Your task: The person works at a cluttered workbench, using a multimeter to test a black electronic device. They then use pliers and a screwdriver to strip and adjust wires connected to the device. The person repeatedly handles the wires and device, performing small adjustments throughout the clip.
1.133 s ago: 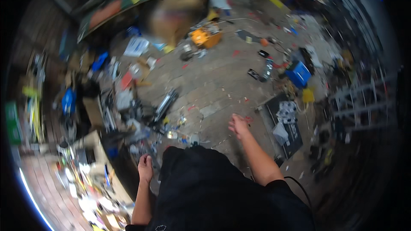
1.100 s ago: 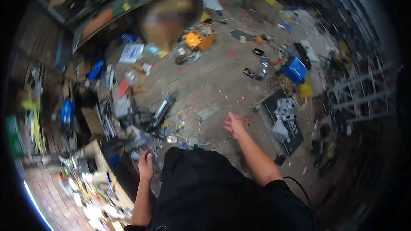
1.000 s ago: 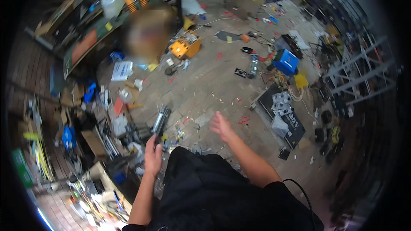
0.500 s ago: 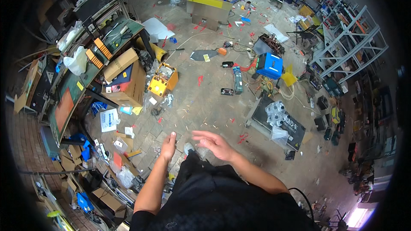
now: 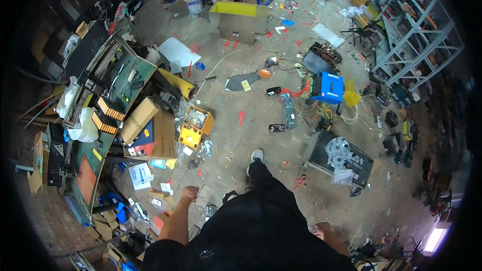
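My left hand (image 5: 190, 193) hangs low beside my black clothing, its fingers curled in with nothing visible in them. Nearest to it are flattened cardboard and litter on the floor. My right hand (image 5: 323, 231) is down at my right side, partly hidden behind my clothing; how far its fingers are bent is unclear, and no held thing shows. One shoe (image 5: 257, 155) is planted ahead on the paved floor. Beyond my left hand stands an opened yellow-orange housing (image 5: 191, 136) with parts inside, beside a large cardboard box (image 5: 164, 135).
At left, a green-topped workbench (image 5: 144, 70) carries orange cell packs (image 5: 111, 108) and plastic bags. Ahead right stand a blue box (image 5: 327, 88), a long grey-green unit (image 5: 288, 110) and a black case (image 5: 320, 153) bearing bagged bottles. Metal racking (image 5: 427, 35) lines the far right.
Both hands have dropped from in front of me and moved apart toward my sides; the right hand was spread before. The view has shifted and a foot has stepped forward.
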A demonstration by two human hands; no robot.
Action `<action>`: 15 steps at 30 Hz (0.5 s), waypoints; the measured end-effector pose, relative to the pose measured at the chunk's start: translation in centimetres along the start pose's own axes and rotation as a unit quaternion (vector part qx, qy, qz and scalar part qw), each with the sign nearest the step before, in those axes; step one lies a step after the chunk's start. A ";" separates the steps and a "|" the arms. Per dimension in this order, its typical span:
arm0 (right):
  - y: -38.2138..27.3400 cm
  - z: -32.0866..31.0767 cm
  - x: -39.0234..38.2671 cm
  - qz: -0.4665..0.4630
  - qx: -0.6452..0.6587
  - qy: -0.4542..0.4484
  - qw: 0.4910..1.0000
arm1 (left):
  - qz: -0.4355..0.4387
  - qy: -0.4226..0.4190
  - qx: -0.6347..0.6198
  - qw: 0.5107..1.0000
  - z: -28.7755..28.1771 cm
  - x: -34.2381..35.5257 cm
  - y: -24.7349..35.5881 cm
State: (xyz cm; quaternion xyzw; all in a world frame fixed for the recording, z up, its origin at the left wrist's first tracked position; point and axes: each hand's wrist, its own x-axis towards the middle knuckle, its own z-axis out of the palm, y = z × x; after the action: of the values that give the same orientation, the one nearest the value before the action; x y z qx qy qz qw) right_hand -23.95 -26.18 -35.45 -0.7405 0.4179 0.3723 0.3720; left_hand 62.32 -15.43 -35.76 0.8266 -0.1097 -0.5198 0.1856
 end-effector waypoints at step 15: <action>-18.5 -67.0 25.5 -0.065 0.569 0.297 0.764 | -0.060 -0.022 -0.100 0.993 -1.7 6.3 32.5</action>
State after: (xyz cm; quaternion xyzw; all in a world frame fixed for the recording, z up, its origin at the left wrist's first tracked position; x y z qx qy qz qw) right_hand 18.28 -85.74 -23.17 -0.4920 0.5936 -0.1976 0.6054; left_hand 66.94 -46.96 -26.63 0.7974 -0.0109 -0.5563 0.2336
